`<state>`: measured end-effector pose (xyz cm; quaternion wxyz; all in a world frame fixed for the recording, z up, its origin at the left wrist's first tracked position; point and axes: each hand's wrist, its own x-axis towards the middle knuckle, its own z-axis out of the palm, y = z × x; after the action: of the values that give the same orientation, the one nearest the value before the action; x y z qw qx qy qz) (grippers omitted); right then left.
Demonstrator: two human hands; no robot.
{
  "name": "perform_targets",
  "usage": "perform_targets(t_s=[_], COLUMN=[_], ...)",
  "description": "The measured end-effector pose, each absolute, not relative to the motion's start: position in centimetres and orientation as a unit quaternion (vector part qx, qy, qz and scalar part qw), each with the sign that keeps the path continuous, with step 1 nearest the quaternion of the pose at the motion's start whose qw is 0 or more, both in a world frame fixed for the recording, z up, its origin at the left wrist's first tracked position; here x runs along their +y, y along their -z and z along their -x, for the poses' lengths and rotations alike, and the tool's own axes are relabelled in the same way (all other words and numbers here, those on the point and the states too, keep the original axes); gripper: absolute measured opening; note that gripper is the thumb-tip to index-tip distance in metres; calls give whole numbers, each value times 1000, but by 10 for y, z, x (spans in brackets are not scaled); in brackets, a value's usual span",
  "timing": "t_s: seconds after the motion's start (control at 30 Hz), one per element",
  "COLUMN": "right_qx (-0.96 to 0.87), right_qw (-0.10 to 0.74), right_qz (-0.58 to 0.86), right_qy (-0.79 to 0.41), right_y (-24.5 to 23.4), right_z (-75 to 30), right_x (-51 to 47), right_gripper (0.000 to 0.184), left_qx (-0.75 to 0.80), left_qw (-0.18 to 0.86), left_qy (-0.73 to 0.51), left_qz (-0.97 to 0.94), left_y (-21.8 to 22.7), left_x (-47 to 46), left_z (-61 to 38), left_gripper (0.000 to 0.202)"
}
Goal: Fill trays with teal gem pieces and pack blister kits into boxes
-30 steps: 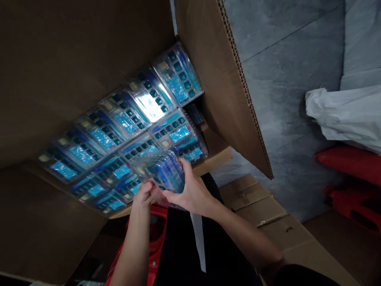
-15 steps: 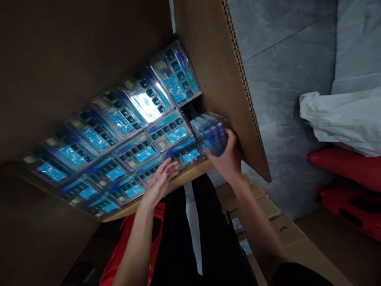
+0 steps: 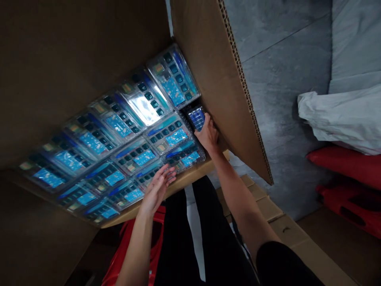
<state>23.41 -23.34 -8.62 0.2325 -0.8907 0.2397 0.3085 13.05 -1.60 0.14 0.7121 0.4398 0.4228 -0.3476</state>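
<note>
A large cardboard box [image 3: 199, 43] holds rows of clear plastic blister packs [image 3: 172, 90] with blue pieces and small dark squares inside. My right hand [image 3: 208, 133] is closed around a stack of these packs [image 3: 196, 118], standing on edge in the gap between the rows and the box's right wall. The stack's lower part is hidden by the hand and the gap. My left hand [image 3: 159, 184] hovers at the box's front edge, over the nearest packs, fingers apart and holding nothing.
Flattened-looking cardboard cartons [image 3: 285, 230] lie low on the right. A red plastic object [image 3: 127, 246] stands below the box. Grey tiled floor [image 3: 276, 79] spreads to the right, with a white bag [image 3: 339, 119] and red items [image 3: 351, 171] on it.
My right hand has carried the stack left and away from me, down into the gap by the box wall. My left hand has barely shifted.
</note>
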Motion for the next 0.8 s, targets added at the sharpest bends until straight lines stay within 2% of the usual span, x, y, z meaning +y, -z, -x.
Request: perform_targets(t_s=[0.17, 0.43, 0.8], right_qx=[234, 223, 213], right_qw=[184, 184, 234], right_qz=[882, 873, 867], right_qy=[-364, -393, -384], right_y=[129, 200, 220], right_z=[-247, -268, -256], right_x=[-229, -227, -233], right_gripper=[69, 67, 74], left_qx=[426, 428, 460], left_qw=[706, 689, 667], left_qy=[362, 359, 344], left_qz=[-435, -462, -474], left_y=[6, 19, 20], left_x=[-10, 5, 1], left_z=[-121, -104, -97], left_gripper=[49, 45, 46])
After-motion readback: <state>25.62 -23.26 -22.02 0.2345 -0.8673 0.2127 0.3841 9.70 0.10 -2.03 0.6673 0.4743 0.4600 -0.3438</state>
